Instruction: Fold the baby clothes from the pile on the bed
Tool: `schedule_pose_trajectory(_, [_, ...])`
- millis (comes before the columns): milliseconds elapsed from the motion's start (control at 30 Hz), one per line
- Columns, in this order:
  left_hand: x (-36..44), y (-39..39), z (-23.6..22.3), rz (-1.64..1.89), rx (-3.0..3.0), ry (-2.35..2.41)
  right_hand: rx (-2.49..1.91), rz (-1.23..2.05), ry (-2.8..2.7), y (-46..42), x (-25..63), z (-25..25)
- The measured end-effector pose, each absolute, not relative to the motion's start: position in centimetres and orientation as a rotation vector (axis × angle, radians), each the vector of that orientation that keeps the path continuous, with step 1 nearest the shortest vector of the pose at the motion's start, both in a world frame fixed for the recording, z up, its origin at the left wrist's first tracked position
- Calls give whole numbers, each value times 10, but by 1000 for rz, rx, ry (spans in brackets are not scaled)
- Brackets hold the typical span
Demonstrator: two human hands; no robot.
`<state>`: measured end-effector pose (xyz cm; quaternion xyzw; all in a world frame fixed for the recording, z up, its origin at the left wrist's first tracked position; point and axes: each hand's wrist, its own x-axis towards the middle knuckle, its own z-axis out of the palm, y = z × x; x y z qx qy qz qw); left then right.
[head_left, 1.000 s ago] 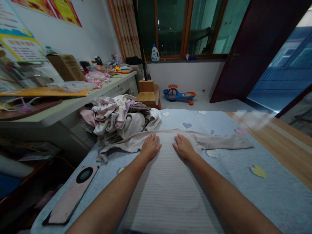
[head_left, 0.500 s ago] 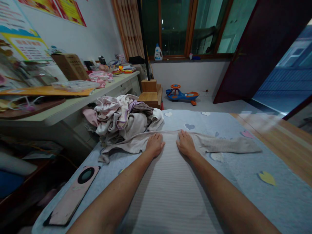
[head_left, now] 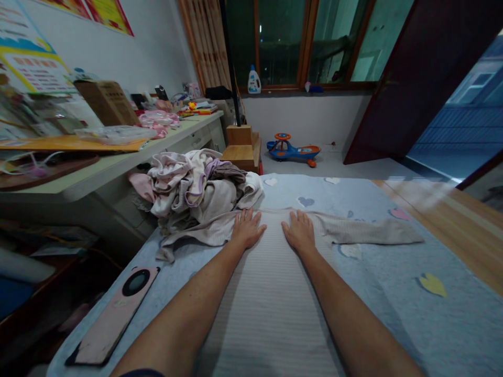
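Our dim room, wood-framed window [head_left: 283, 47] ahead.
We have a white desk [head_left: 118, 170] along the left wall [head_left: 149, 42], dark red door [head_left: 396, 78] open at right.

Bed [head_left: 451, 324], contents: 1 left hand [head_left: 247, 229], 1 right hand [head_left: 298, 231], 1 striped long-sleeved garment [head_left: 271, 293], 1 heap of crumpled clothes [head_left: 196, 188] and 1 phone in a pink case [head_left: 113, 314]. Room, beyond the bed: 1 tabletop [head_left: 184, 133], 1 cardboard box [head_left: 107, 102], 2 wall posters [head_left: 27, 63] [head_left: 106, 15], 1 detergent bottle [head_left: 254, 81], 1 ride-on toy car [head_left: 293, 151] and 1 dark red door [head_left: 412, 78].
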<state>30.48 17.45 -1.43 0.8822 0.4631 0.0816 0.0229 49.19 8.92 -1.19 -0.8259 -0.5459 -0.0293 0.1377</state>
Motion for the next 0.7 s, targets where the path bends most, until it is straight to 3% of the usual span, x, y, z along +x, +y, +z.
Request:
schedule_pose_trajectory(267, [264, 150, -10, 277, 2817, 1354, -2412, -219, -1446, 80, 491, -3])
schedule_pose_trajectory(500, [233, 146, -9, 158, 2733, 1467, -2306, -98, -1676, 71, 508, -5])
schedule_pose_trajectory(700, [243, 111, -1, 318, 2820, 1415, -2146, 61, -1700, 57, 523, -11])
